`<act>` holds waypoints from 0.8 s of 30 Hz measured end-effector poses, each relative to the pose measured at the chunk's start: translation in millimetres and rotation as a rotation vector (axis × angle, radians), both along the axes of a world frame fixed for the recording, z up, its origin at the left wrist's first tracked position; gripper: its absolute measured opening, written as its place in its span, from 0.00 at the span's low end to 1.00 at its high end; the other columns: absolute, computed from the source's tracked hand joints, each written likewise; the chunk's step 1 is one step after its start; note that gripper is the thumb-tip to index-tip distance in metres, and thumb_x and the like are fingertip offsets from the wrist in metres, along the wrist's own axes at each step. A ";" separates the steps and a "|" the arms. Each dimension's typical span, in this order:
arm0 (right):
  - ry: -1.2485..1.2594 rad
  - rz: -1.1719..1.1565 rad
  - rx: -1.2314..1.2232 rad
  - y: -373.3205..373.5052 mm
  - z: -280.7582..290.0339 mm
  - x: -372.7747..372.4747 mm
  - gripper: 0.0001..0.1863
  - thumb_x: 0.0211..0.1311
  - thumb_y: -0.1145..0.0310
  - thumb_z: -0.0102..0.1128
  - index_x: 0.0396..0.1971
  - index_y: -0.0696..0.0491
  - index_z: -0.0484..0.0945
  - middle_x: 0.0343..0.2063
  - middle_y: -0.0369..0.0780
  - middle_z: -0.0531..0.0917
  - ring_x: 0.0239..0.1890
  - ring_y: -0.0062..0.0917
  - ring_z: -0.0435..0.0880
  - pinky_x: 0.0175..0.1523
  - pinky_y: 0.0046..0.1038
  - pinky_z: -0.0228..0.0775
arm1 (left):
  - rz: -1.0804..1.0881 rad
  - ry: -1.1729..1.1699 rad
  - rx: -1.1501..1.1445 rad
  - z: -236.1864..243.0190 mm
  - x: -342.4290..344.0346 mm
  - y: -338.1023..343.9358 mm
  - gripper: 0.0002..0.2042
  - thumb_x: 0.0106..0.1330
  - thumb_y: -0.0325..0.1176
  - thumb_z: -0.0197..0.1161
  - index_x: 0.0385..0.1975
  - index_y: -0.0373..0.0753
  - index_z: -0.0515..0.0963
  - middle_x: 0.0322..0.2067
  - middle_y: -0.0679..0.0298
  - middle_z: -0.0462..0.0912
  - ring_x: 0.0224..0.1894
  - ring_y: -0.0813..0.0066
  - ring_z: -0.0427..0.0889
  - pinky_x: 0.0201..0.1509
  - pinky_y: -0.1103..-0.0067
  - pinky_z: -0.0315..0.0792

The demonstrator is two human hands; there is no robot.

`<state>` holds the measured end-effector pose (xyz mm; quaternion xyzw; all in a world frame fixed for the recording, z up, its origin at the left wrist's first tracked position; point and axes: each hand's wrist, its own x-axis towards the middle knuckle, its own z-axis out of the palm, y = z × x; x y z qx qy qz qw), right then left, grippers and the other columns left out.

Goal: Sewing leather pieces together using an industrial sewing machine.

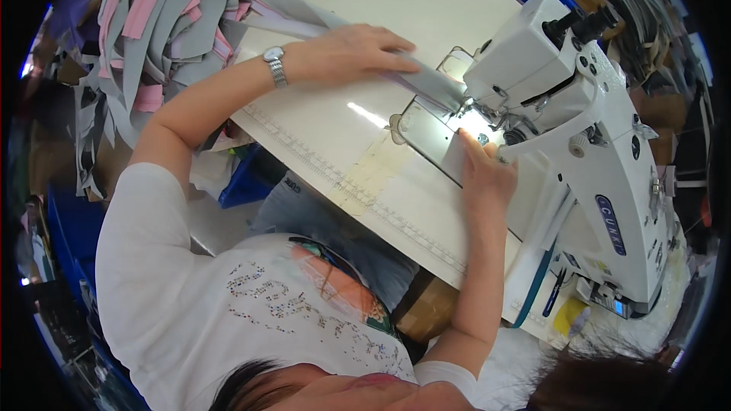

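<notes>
My left hand, with a watch on its wrist, is closed loosely over a long grey fabric strip, its fingers pointing right. The strip runs from the upper left, under this hand, to the brightly lit needle area of a white sewing machine. My right hand rests on the machine bed just in front of the presser foot. Its index finger is stretched toward the lit plate, while the other fingers are bent and partly hidden. I see nothing gripped in it.
A heap of grey and pink fabric strips lies at the upper left. The white table carries a printed ruler along its near edge. Right of my right forearm are a dark pen and a yellow roll. Another fabric pile stands behind the machine.
</notes>
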<state>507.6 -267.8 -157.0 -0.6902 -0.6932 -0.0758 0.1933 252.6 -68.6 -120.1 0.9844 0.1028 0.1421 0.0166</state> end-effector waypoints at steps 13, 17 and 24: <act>-0.013 0.000 -0.073 0.3 12.3 -1.3 0.17 0.54 0.72 0.66 0.44 0.38 0.85 0.22 0.38 0.79 0.28 0.33 0.78 0.45 0.32 0.72 | 0.168 0.270 -0.504 32.1 -14.0 -36.5 0.24 0.60 0.34 0.63 0.59 0.45 0.73 0.35 0.53 0.80 0.38 0.60 0.81 0.44 0.70 0.73; 0.075 0.062 -0.014 -3.8 21.7 -5.7 0.13 0.54 0.73 0.65 0.40 0.43 0.85 0.24 0.38 0.81 0.30 0.33 0.79 0.44 0.33 0.71 | 0.339 0.349 -0.814 52.2 -2.2 -83.4 0.27 0.57 0.37 0.63 0.58 0.39 0.70 0.29 0.49 0.81 0.35 0.56 0.82 0.42 0.68 0.73; 0.215 0.326 0.172 -9.8 23.1 -41.2 0.11 0.54 0.75 0.63 0.39 0.50 0.83 0.36 0.39 0.83 0.36 0.33 0.82 0.43 0.33 0.74 | 0.378 0.349 -0.738 54.1 -8.6 -101.8 0.27 0.58 0.40 0.60 0.59 0.40 0.67 0.26 0.50 0.80 0.33 0.53 0.83 0.41 0.66 0.74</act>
